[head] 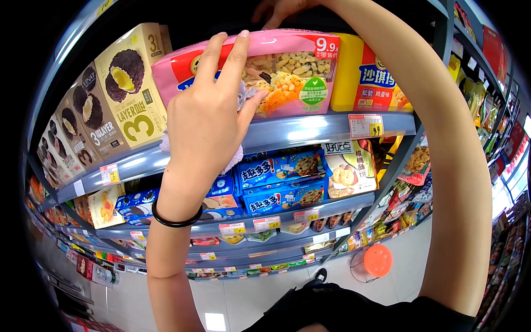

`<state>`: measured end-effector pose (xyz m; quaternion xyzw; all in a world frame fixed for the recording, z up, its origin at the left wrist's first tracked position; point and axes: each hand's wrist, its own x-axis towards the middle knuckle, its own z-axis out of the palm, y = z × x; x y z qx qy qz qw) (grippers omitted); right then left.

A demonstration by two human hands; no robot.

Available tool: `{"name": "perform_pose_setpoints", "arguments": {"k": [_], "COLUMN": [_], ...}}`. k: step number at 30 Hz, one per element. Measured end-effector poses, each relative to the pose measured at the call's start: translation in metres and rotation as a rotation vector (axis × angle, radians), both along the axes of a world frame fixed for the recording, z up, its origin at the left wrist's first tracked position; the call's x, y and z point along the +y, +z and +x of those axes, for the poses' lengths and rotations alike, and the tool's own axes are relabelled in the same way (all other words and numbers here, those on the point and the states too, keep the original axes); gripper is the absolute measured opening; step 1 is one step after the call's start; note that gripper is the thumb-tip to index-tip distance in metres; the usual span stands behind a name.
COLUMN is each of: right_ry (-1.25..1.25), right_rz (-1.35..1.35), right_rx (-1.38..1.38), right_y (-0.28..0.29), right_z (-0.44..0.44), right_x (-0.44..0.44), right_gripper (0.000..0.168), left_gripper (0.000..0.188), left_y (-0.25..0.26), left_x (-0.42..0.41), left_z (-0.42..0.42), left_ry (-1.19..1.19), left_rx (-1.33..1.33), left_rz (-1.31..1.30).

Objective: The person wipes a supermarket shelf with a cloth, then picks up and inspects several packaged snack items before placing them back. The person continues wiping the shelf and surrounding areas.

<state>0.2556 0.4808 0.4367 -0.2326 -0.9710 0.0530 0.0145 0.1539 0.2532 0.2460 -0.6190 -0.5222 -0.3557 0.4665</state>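
Note:
My left hand (207, 99) is raised in front of the shelf with a lilac cloth (245, 96) tucked under its palm and thumb. Two of its fingers rest flat across the front of a pink snack package (290, 85) with a see-through window. The cloth also hangs below the palm, over the shelf's edge strip (298, 129). My right arm arches over the top, and my right hand (284, 10) reaches into the dark space above and behind the pink package. Its fingers are partly lost in shadow. A yellow and red package (365, 79) stands just right of the pink one.
Layered-snack boxes (130, 83) line the shelf at left. Below are blue cookie packs (282, 195) and a walnut biscuit box (350, 172). An orange-red round stool (378, 260) stands on the tiled floor (249, 303). More stocked shelving (477, 91) runs along the right.

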Motion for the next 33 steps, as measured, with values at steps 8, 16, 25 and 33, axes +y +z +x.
{"name": "perform_pose_setpoints", "arguments": {"k": [8, 16, 25, 33], "right_ry": [0.057, -0.014, -0.073, 0.343], "right_rz": [-0.368, -0.609, 0.344, 0.877], "right_rx": [-0.222, -0.232, 0.098, 0.929], "right_y": [0.001, 0.006, -0.006, -0.193], "right_z": [-0.012, 0.003, 0.032, 0.141], "right_x": [0.033, 0.03, -0.06, -0.176], "right_gripper": [0.061, 0.043, 0.07, 0.012], "left_gripper": [0.066, 0.067, 0.067, 0.061], "left_y": [0.003, 0.002, 0.003, -0.076], "left_x": [0.004, 0.008, -0.009, -0.102], "left_z": [0.006, 0.007, -0.005, 0.015], "left_ry": [0.029, 0.099, -0.105, -0.531], "left_rx": [0.017, 0.056, 0.161, -0.08], "left_rz": [0.001, 0.019, 0.155, -0.059]}}
